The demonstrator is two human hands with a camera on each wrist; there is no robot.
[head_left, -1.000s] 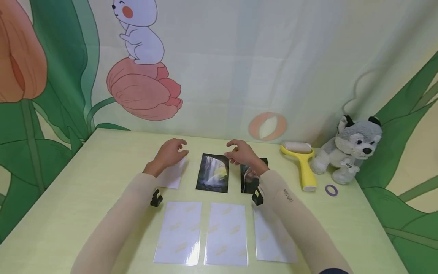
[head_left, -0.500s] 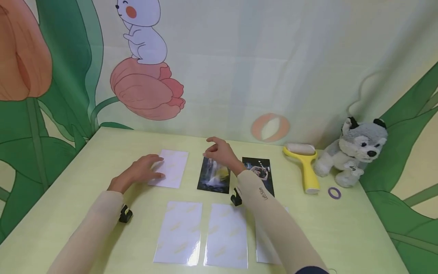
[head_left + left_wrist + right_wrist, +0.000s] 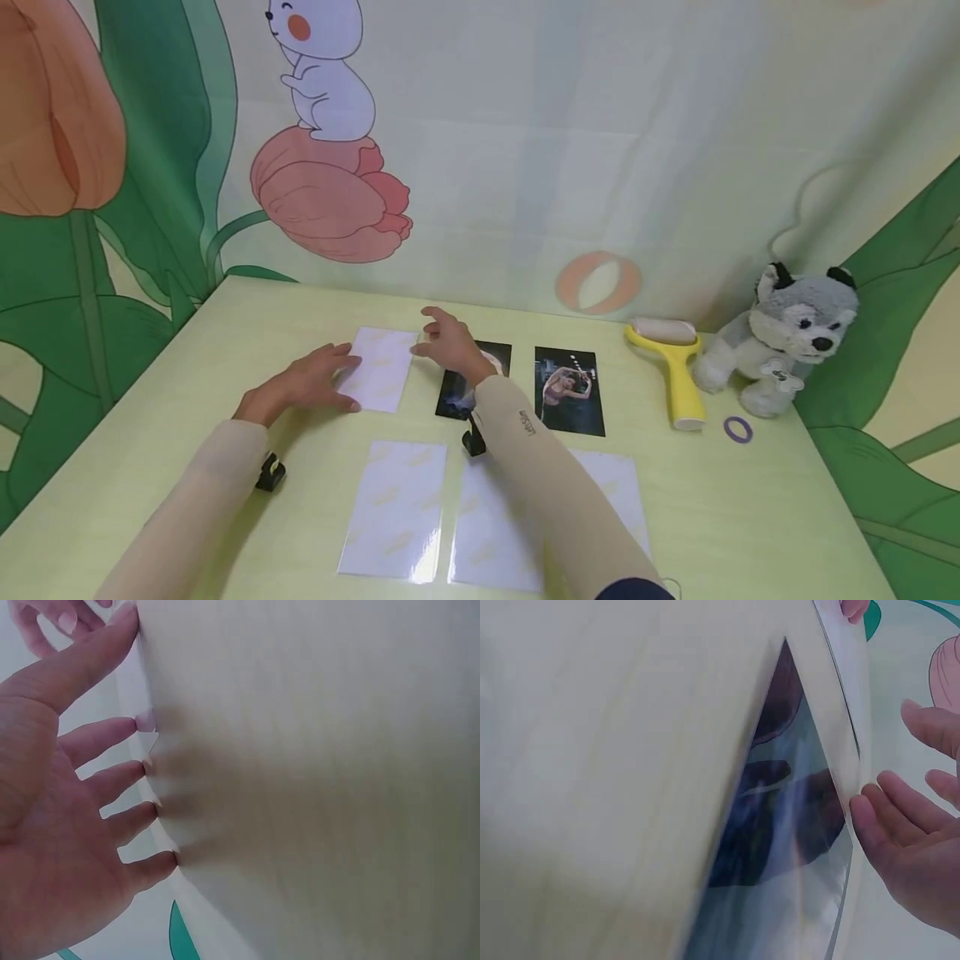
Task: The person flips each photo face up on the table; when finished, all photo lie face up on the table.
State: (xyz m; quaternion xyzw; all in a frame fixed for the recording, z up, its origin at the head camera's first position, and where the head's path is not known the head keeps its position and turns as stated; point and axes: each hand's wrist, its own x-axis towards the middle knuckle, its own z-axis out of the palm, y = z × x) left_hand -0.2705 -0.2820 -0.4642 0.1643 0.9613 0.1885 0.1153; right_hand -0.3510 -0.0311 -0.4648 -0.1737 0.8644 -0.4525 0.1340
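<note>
A white card [image 3: 382, 367] with faint yellow marks lies at the back left of the table. My left hand [image 3: 311, 382] is at its left side, fingers spread and thumb apart; in the left wrist view, several fingertips rest on the tabletop. Close to the card's right edge is my right hand [image 3: 453, 343], loosely bent and gripping nothing; whether it touches the card is unclear. A dark waterfall photo [image 3: 454, 393] lies partly hidden beneath the right forearm. Farther right lies a second dark photo [image 3: 570, 392] of a person with raised arms.
Three larger white glossy sheets [image 3: 393, 508] lie in a front row, two partly covered by the right sleeve. A yellow-handled roller [image 3: 684, 387], a purple ring [image 3: 738, 430] and a plush husky [image 3: 798, 333] are at the right. A printed curtain [image 3: 487, 192] hangs behind the table.
My left hand has moved left and toward me, uncovering the white card. My right hand has moved left from between the two photos to the card's right edge. The view has shifted slightly.
</note>
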